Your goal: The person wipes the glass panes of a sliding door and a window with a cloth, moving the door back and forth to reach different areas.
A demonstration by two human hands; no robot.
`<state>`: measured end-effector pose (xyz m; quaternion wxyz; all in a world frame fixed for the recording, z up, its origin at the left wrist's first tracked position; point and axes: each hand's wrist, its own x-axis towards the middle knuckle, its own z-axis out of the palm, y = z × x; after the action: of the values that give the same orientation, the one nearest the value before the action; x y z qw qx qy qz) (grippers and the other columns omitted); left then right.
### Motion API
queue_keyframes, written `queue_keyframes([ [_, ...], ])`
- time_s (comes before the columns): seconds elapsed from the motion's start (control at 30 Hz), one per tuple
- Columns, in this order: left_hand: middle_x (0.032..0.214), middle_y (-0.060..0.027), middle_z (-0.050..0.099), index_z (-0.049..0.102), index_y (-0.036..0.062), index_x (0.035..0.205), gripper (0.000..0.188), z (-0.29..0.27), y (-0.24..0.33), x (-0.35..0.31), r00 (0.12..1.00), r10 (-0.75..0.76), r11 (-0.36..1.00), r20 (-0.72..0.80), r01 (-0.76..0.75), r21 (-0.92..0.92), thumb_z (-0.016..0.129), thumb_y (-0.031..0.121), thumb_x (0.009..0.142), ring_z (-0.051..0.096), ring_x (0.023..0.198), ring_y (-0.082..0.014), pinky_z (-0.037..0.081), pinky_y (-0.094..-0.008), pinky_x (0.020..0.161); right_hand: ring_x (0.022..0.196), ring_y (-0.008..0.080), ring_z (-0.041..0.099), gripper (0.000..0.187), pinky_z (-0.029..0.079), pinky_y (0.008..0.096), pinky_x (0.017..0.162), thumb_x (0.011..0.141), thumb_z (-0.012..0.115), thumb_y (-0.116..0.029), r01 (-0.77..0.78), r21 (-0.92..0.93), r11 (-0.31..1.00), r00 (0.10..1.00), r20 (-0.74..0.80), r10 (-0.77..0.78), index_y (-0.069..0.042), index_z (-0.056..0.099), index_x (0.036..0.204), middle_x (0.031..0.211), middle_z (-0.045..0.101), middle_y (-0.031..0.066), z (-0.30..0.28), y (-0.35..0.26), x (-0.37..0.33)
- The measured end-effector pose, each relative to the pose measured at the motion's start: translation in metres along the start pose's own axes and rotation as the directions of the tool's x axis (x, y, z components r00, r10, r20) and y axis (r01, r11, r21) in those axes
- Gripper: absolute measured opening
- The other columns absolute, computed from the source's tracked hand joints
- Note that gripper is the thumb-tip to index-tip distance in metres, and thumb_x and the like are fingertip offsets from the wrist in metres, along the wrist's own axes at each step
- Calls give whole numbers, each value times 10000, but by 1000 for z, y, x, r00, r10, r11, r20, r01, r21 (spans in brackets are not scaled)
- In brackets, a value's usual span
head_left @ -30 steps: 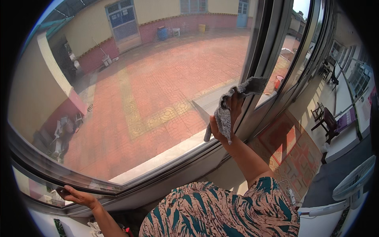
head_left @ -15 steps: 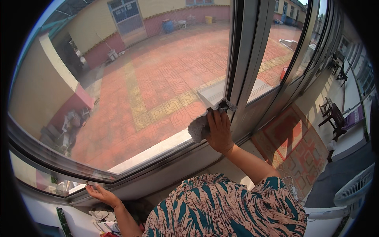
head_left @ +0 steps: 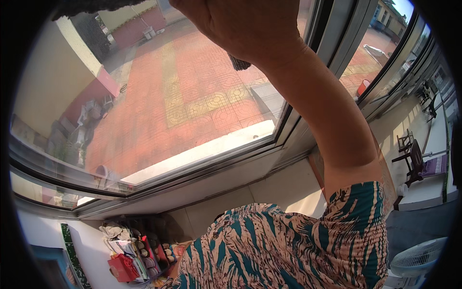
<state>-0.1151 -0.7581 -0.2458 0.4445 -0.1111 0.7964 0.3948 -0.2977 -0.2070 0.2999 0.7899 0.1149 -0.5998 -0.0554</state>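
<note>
My right hand (head_left: 245, 29) is raised close in front of the head view, at its top edge. It presses a grey cloth (head_left: 239, 63) against the upper part of the window pane. A bit of the cloth shows below the palm, and a dark fuzzy edge of it at the upper left. The fingertips are cut off by the picture's edge. My right forearm (head_left: 317, 106) crosses over the metal window frame (head_left: 207, 167). My left hand is out of the picture; the patterned sleeve and shirt (head_left: 279, 245) fill the lower middle.
A rack of shoes (head_left: 149, 255) with a red bag (head_left: 122, 268) stands below the window at lower left. A fan (head_left: 418, 257) is at lower right. Chairs (head_left: 414, 156) stand farther right. Outside the glass lies a red and yellow paved yard (head_left: 202, 82).
My right hand has moved up from the pane's lower right corner toward the camera with the cloth. My left hand has left the lower window frame and dropped out of view.
</note>
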Motion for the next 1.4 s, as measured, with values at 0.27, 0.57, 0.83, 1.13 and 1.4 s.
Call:
queue_keyframes([
  [0.27, 693, -26, 598, 646, -27, 935, 220, -5, 37, 8, 980, 120, 943, -160, -162, -291, 574, 180, 924, 482, 548, -97, 348, -282, 448, 1390, 95, 313, 404, 149, 302, 1204, 927, 464, -233, 192, 493, 849, 527, 677, -513, -264, 558, 1318, 1412, 477, -95, -127, -80, -255],
  [0.57, 920, -76, 698, 627, -26, 1189, 477, 2, -33, 70, 966, 231, 964, 116, -212, -160, 634, 351, 896, 638, 841, -157, 495, -297, 771, 1096, 189, 584, 410, 301, 375, 1116, 837, 560, -129, 162, 176, 971, 736, 633, -238, -237, 677, 1215, 1215, 625, -33, -130, -5, -185],
  [0.83, 945, -103, 708, 660, -18, 1108, 378, -27, 0, 68, 997, 15, 997, -78, -9, 72, 646, 289, 888, 654, 848, -175, 510, -311, 775, 1356, 402, 357, 561, 231, 466, 1080, 998, 277, -337, 30, -118, 993, 941, 338, 12, -8, 415, 1431, 1475, 414, 176, -80, 34, -111],
  [1.13, 985, -120, 700, 612, -34, 1182, 432, -37, 125, 4, 983, 125, 943, -134, -75, 325, 621, 283, 887, 655, 886, -195, 497, -301, 829, 1351, 538, 250, 636, 215, 569, 1081, 877, 513, -184, -424, -314, 849, 549, 657, 517, 73, 325, 1426, 1476, 314, 274, -174, -78, -293],
  [1.4, 1095, -166, 685, 628, -20, 1175, 440, -51, 107, -3, 990, 4, 946, -142, 42, 323, 627, 305, 877, 648, 1028, -253, 480, -323, 906, 1273, 480, 315, 619, 296, 546, 1061, 721, 585, 44, -623, -471, 625, 218, 663, 716, 26, 392, 1308, 1372, 334, 233, -199, -119, -307],
])
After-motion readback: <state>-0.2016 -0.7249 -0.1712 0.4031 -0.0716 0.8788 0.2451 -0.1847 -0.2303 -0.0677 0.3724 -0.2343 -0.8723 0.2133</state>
